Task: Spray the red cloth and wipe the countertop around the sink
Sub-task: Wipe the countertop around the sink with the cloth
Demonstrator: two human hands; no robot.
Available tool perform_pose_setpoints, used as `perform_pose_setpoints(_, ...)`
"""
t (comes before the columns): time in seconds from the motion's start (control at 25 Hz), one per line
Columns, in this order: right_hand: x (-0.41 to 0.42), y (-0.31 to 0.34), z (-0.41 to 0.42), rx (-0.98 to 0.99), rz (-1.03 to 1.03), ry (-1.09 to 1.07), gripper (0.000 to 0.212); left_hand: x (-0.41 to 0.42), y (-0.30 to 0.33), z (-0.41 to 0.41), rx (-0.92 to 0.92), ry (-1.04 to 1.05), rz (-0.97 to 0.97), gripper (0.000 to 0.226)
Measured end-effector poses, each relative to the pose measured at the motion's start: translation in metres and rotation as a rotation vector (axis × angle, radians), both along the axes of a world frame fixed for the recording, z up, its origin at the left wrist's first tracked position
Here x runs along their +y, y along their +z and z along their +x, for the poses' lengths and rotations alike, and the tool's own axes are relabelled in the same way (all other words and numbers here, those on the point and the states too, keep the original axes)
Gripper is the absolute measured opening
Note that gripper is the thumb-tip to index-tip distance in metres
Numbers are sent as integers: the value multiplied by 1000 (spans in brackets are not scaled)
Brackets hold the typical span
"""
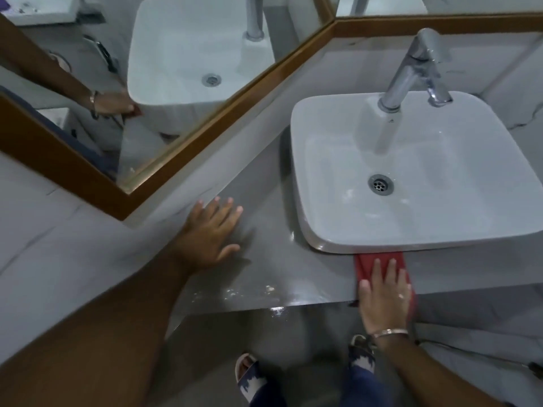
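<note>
Right hand presses red cloth.

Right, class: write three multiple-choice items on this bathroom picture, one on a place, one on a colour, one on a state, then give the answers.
1. Where is the cloth? A in the basin; B on the countertop in front of the sink; C on the floor.
2. Its colour? A blue; B white; C red.
3. The left hand is: A flat, open on the countertop; B gripping the tap; C holding a bottle.

Answers: B, it lies below the sink's front rim under the right hand; C, plainly red; A, fingers spread, nothing held.
</note>
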State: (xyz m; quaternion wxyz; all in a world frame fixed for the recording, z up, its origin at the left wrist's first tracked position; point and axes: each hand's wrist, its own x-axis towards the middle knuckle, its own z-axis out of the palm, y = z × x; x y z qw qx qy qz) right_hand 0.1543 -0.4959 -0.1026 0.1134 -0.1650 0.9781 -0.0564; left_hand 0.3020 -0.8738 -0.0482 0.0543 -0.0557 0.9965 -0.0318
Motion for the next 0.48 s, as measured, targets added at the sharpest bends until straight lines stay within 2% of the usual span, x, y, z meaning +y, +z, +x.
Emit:
perform_pose_setpoints(0.12,-70,-2,52,-22,-15,122,70,-47,-28,0,-146,-99,23,77)
perform_pose_setpoints(0.28,-121,-16,121,-28,-17,746,68,-48,-61,1,-92,-97,127,74)
perform_pose_setpoints(0.4,-93,-23,92,36,48,1063,72,-53,-70,7,-24,-117,166,64)
perform_pose_setpoints(0.48,-74,-18,53,102,121,1027,71,-55,-74,5,7,-114,194,62)
